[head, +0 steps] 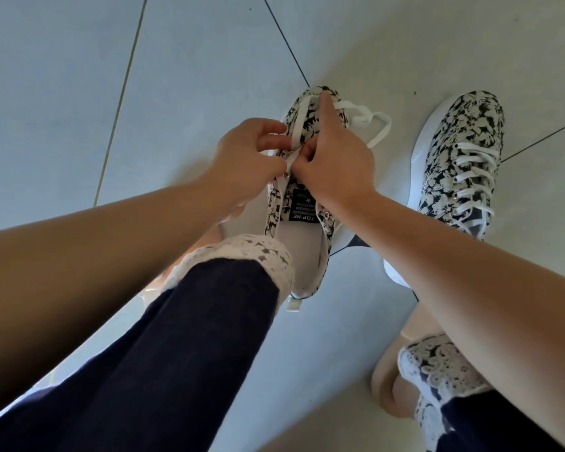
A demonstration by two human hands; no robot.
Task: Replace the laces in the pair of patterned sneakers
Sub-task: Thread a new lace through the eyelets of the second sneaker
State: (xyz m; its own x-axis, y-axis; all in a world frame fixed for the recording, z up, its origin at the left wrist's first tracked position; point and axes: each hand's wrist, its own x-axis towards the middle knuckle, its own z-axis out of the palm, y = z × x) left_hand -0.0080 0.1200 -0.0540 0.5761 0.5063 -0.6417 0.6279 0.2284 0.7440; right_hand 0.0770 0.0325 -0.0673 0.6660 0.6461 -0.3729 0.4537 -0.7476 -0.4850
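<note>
Two sneakers: laced sneaker (460, 158), half-laced sneaker (302, 203); left hand (242, 154), right hand (338, 161), fingers (269, 126) pinching one lace (361, 109).

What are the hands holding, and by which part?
Both hands pinch the white lace where it crosses the middle of the near sneaker: the left hand from the shoe's left side, the right hand from its right.

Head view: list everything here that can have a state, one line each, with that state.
Near sneaker: partly laced, top eyelets empty.
White lace: loose, end trailing past the toe.
Far sneaker: fully laced, on the floor.
Left hand: pinches the white lace.
Right hand: pinches the white lace, forefinger extended.
</note>
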